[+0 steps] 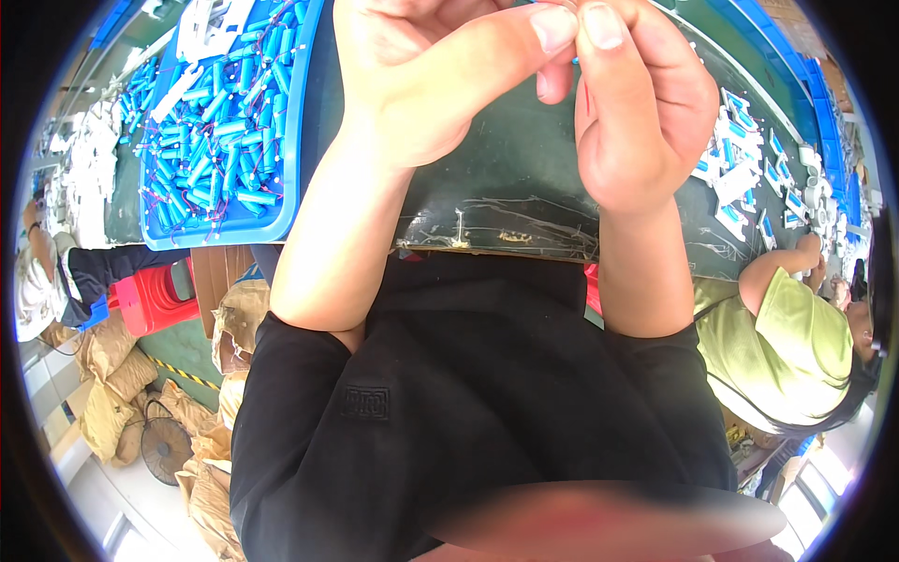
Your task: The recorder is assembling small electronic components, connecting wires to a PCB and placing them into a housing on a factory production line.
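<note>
At the top of the head view, my left hand (431, 89) and my right hand (646, 103) meet thumb to thumb. Both are closed in a pinch over something small, mostly hidden by the fingers; a trace of blue and a thin reddish line show beneath the fingertips. Left of my left forearm lies a blue tray (294, 178) heaped with blue cylindrical cells (229, 136) that have thin dark red wires. White plastic parts (211, 33) rest on the heap. To the right of my right hand, white plastic pieces with blue cells (735, 173) are spread over the dark green table (515, 155).
A co-worker in a yellow-green shirt (796, 342) works at the right, and another person's arm (39, 239) shows at far left. A red stool (154, 298), brown sacks (108, 412) and a dark fan (167, 448) stand at the lower left. Clear tape crosses the table's near edge (506, 229).
</note>
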The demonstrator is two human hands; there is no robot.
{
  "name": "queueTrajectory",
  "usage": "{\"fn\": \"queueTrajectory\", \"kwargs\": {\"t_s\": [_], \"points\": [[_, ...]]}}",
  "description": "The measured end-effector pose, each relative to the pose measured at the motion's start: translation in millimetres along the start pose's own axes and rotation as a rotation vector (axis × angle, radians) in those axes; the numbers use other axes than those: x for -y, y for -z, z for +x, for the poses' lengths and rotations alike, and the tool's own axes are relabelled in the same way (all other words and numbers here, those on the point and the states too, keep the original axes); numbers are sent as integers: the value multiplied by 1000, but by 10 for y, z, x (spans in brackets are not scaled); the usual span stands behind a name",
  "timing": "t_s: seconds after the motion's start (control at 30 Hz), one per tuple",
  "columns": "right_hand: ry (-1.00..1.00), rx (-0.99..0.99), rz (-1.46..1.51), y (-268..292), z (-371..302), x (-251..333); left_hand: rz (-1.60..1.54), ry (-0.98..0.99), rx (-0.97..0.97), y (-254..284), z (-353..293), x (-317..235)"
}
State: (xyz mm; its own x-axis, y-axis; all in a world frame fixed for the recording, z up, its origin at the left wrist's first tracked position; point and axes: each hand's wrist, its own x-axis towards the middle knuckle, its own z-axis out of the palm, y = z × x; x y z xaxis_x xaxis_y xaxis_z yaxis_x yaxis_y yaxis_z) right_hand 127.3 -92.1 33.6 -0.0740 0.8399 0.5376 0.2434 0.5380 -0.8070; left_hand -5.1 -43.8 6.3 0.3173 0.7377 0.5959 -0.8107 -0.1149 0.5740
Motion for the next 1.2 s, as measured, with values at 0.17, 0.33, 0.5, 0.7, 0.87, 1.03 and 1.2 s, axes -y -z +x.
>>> {"fn": "queueTrajectory", "kwargs": {"t_s": [0.17,0.33,0.5,0.7,0.87,1.03,1.2], "points": [[771,23,731,-219,271,-865,123,-450,524,505,445,310],[-92,-80,236,-53,-6,-27,10,-393,457,459,434,307],[-48,-105,254,-79,-8,-119,72,-329,387,401,346,267],[-1,-117,377,-93,-7,-228,164,-222,410,453,264,155],[640,56,1210,-280,368,-937,-257,93,88,173,202,3],[158,-57,471,57,148,-668,-537,211,-53,165,240,-85],[26,-74,367,31,136,-616,-928,164,259,368,302,23]]}}
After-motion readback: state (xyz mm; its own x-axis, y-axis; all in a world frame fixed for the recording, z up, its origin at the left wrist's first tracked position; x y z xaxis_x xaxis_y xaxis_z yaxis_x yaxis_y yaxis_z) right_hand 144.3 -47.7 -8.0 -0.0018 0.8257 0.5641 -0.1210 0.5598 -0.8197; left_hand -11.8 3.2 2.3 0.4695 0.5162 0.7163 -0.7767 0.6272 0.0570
